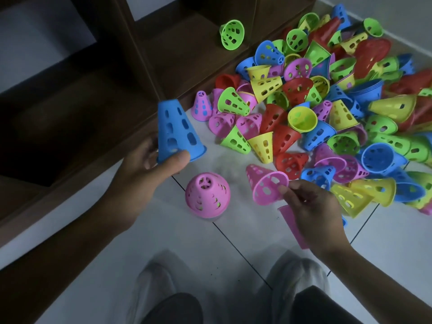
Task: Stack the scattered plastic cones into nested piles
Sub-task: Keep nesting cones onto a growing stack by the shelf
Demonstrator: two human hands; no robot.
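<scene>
Your left hand (154, 164) grips a blue cone (175, 132) by its wide rim, thumb curled across the front and fingers behind, holding it upright above the tiled floor (163, 242) just beside the dark wooden shelf unit (93, 90). Your right hand (311, 206) pinches the rim of a pink cone (266, 185) between thumb and fingertips, tilting it on its side with the open mouth turned towards you. Something flat and pink (293, 226) shows beneath that hand; what it is cannot be told.

Between your hands, a pink pile (207, 195) stands upright on the floor, narrow end up; it looks like more than one cone nested, though the count cannot be read. That appears to be the only pile begun near you. A few nested runs in blue and red seem to lie within the heap.

Beyond your right hand, towards the far right corner of the floor, the heap of loose cones (327, 101) spreads wide: blue, green, yellow, red and pink, tipped every way. One green cone (232, 34) lies apart on the shelf's bottom board.

Judged from this, the job is barely started. The pink cone seems bound for the pink pile; nearly everything else remains.
</scene>
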